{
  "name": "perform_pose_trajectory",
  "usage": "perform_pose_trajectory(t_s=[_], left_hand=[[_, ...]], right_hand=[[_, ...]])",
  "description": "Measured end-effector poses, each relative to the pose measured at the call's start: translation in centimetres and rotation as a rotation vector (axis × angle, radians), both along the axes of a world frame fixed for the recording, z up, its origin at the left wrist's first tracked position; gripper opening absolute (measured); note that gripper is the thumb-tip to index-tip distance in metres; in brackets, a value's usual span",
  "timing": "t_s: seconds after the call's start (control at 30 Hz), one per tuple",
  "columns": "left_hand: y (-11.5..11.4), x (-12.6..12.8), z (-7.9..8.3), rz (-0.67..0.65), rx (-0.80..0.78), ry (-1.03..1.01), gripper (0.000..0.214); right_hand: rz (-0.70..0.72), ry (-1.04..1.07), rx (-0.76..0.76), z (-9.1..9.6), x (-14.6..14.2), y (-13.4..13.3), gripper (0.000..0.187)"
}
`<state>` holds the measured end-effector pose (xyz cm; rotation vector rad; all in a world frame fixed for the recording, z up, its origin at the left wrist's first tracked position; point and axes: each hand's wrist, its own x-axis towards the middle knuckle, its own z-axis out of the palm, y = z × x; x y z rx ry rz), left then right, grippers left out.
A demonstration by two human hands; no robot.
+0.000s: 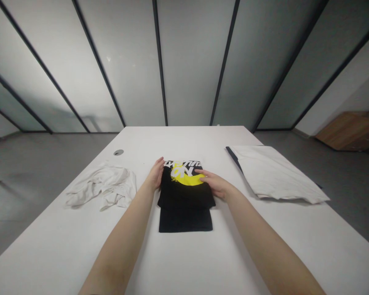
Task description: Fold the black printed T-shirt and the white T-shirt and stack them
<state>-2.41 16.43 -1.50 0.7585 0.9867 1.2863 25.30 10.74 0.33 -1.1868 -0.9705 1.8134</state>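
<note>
Folding the black shirt (pixel 186 198) on the table (pixel 184 264) is judged partly done; a near flap is left protruding. Its left edge is met by the half-curled left hand (pixel 156 175), whose hold cannot be told; its right is overlaid by the loosely spread right hand (pixel 217 185), no grip being seen. Room is offered beyond and before the shirt, limited leftward by crumpled cloth (pixel 110 184), rightward by flat cloth (pixel 273 172).

The garment (pixel 186 196) is black with white lettering (pixel 189 171) and a yellow patch (pixel 189 180).

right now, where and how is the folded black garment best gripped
Likely by its two side edges, left hand from the left and right hand from the right: the black garment lies flat, folded narrow, so both edges are within reach.
</note>
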Motion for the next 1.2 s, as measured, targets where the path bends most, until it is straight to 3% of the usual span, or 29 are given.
perform_pose_trajectory(t_s=[0.13,0.27,0.33,0.53,0.7,0.83,0.9,1.0,1.13,1.2], left_hand=[[0.0,0.1,0.0,0.073,0.082,-0.081,0.053],[-0.1,-0.4,0.5,0.129,0.023,-0.051,0.046],[-0.5,-1.1,1.2,0.027,-0.042,0.063,0.046],[-2.8,-3.1,5.1,-0.601,-0.127,0.534,0.049],[-4.1,-2.6,7.2,-0.731,-0.147,0.71,0.051],[-4.3,-2.2,6.6,-0.85,-0.226,0.747,0.054],[-4.0,-2.2,5.6,-0.824,-0.144,0.773,0.052],[-2.8,-2.0,3.7,-0.627,0.057,0.788,0.052],[-1.2,-0.7,1.2,-0.249,0.32,0.672,0.051],[-0.9,-0.2,0.6,-0.14,0.317,0.595,0.05]], right_hand=[[-0.014,-0.012,0.009,-0.3,-0.3,0.1,0.058],[-0.045,-0.045,0.019,-0.1,-0.3,0.2,0.06],[-0.016,-0.065,0.008,0.3,0.0,0.1,0.061],[0.276,-0.076,-0.028,1.0,1.4,-0.4,0.046],[0.312,-0.056,-0.021,0.0,1.6,-0.3,0.043],[0.342,-0.041,-0.03,0.1,1.6,-0.6,0.043],[0.323,-0.046,-0.026,0.3,1.6,-0.7,0.04],[0.226,-0.043,-0.03,0.1,1.0,-0.3,0.039],[-0.115,-0.044,0.071,-1.0,-0.3,1.2,0.037],[-0.26,-0.067,0.173,-1.4,-0.7,1.8,0.036]])
